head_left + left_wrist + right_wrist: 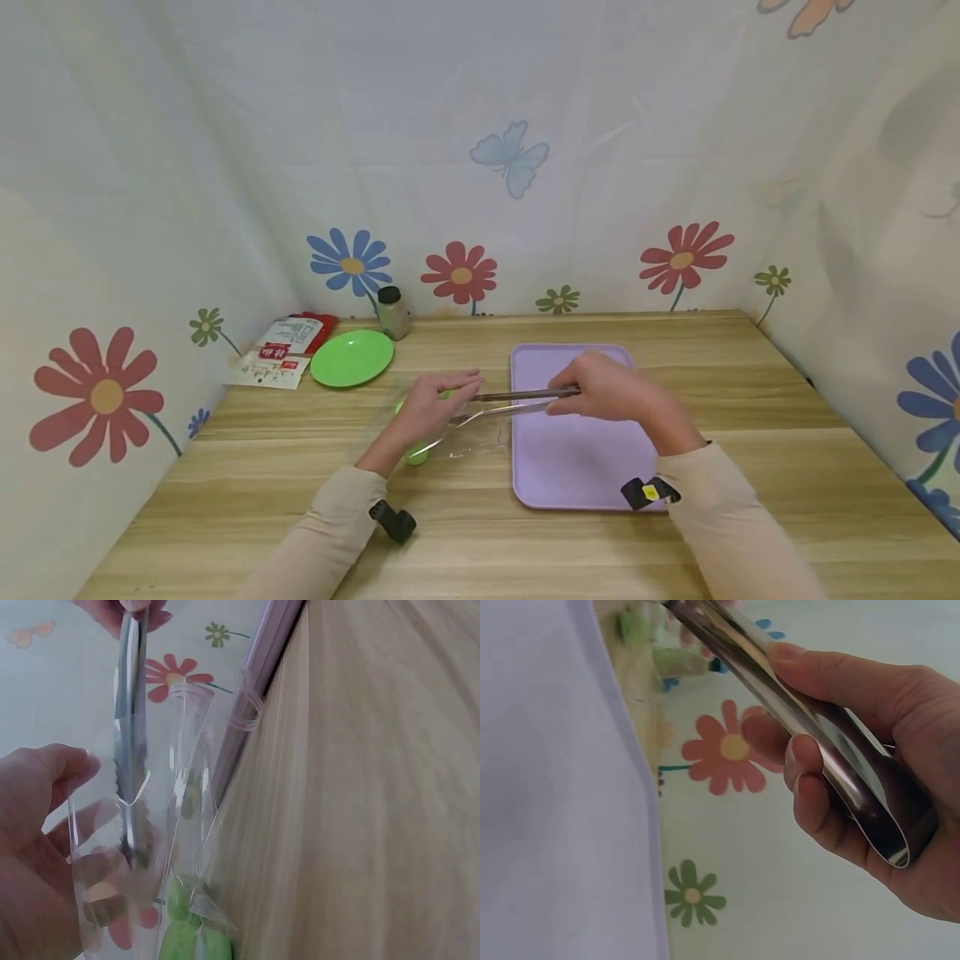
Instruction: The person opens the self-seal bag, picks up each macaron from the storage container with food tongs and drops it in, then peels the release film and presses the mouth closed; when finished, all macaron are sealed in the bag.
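My right hand (603, 387) grips a pair of metal tongs (829, 754) by the rounded handle end, thumb on one side and fingers curled on the other. The tongs reach left over the tray, and their tip end lies inside a clear plastic bag (480, 440). At the bag's mouth my left hand (429, 407) holds the film, its fingers showing through the plastic in the left wrist view. Light-green pieces (196, 939) show through the bag's lower part, their kind unclear.
A lilac tray (577, 479) lies under the right hand. Behind the left hand are a green plate (352, 358), a jar with a black lid (393, 313), and red and white packets (288, 342). A flowered curtain (585, 250) stands along the table's back edge.
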Demonstrator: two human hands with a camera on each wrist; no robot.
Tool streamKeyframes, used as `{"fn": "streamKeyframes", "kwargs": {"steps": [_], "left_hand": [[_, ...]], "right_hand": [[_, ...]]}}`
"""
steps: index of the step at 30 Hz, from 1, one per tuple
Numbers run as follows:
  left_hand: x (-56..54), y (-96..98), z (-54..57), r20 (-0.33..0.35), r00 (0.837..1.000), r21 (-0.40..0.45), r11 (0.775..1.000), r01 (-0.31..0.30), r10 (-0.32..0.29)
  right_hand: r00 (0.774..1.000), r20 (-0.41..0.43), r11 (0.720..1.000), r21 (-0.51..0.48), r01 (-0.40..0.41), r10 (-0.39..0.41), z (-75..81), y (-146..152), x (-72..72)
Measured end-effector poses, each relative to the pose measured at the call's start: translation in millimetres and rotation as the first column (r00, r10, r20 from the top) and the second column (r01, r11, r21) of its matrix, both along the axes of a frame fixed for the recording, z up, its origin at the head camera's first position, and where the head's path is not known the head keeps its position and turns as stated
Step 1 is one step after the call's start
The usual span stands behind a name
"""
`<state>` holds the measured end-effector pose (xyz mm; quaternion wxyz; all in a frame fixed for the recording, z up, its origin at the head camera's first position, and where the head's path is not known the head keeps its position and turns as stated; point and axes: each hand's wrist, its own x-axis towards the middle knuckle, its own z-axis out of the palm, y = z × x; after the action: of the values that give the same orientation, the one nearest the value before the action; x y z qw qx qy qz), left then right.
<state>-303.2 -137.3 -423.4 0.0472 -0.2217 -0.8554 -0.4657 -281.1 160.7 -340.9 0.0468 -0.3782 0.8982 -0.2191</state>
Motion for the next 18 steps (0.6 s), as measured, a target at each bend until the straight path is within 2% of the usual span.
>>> {"fn": "streamKeyframes", "kwargs": {"steps": [5, 10, 14, 18], "left_hand": [[1.1, 0.5, 0.0, 0.012, 1.0, 0.012, 1.0, 0.008, -0.008], [2.5, 2.0, 0.5, 0.011, 1.0, 0.015, 1.0, 0.017, -0.017], [3.4, 1.2, 1.9, 0.026, 1.0, 0.008, 1.0, 0.01, -0.01], [0.3, -2.1, 2.3, 0.023, 1.0, 0.0, 1.0, 0.009, -0.009]], "right_hand": [[0.998, -0.033, 0.998, -0.031, -0.053, 0.052, -10.9, -12, -4.7], [0.998, -0.03, 0.998, -0.043, -0.056, 0.054, -13.8, -21, -7.0], [0.997, -0.029, 0.998, -0.009, -0.068, 0.068, -17.9, -28, -10.0], [0.999, 0.007, 0.999, 0.006, -0.043, 0.043, -22.8, -31, -11.8]]}}
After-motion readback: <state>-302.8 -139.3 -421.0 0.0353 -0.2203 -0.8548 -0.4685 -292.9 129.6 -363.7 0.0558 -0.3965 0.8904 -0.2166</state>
